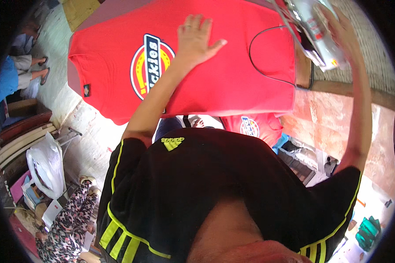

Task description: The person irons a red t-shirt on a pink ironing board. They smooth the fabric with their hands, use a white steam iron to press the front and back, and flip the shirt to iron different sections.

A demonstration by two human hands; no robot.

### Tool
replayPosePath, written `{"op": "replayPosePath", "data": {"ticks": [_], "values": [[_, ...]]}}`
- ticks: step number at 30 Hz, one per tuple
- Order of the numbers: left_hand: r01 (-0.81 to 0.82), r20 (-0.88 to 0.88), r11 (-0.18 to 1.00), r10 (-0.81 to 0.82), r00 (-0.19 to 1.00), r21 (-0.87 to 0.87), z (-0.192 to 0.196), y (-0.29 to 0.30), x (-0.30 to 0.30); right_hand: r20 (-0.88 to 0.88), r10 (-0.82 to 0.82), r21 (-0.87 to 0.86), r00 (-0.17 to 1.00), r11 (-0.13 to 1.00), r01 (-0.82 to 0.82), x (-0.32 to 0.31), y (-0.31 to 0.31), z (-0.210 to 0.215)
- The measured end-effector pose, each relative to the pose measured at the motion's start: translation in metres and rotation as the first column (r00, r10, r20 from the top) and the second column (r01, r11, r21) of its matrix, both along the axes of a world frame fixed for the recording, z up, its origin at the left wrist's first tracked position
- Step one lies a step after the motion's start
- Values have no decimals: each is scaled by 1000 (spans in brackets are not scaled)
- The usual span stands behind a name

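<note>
A red T-shirt [232, 74] with a round yellow, blue and white emblem lies spread flat over a board in front of me. My left hand [196, 38] rests palm down on the shirt, fingers apart, just right of the emblem. My right hand [342, 33] is raised at the upper right and grips a silver-grey iron [316, 30] held above the shirt's right edge. A thin black cord [261, 65] loops across the red cloth from the iron. My black shirt with yellow stripes fills the lower part of the view.
More red shirts [252, 125] lie stacked below the board. A grey crate [300, 162] stands at the right on a reddish floor. A white plastic bag [46, 164] and wooden benches are at the left, with other people's legs nearby.
</note>
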State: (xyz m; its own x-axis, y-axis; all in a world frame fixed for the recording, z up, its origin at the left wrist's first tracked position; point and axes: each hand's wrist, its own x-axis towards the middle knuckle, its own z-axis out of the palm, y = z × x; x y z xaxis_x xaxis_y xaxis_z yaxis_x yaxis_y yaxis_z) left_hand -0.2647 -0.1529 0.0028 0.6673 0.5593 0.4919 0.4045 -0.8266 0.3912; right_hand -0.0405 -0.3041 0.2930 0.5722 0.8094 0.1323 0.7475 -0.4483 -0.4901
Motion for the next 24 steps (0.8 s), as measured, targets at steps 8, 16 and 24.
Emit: {"op": "replayPosePath", "data": {"ticks": [8,16,24], "values": [[875,46,483,-875,481,31,-47,-233,29,-216,-150,-136,965,983,122,4,-120,-22],[549,194,30,-918,346,-836,-3,-202,-75,-559,43,-192,828,965,-180,-64,-68,-136],[288,377,742,-52,925,-605,21,-82,-171,-266,230,20,936,972,-233,-143,28,-191]]}}
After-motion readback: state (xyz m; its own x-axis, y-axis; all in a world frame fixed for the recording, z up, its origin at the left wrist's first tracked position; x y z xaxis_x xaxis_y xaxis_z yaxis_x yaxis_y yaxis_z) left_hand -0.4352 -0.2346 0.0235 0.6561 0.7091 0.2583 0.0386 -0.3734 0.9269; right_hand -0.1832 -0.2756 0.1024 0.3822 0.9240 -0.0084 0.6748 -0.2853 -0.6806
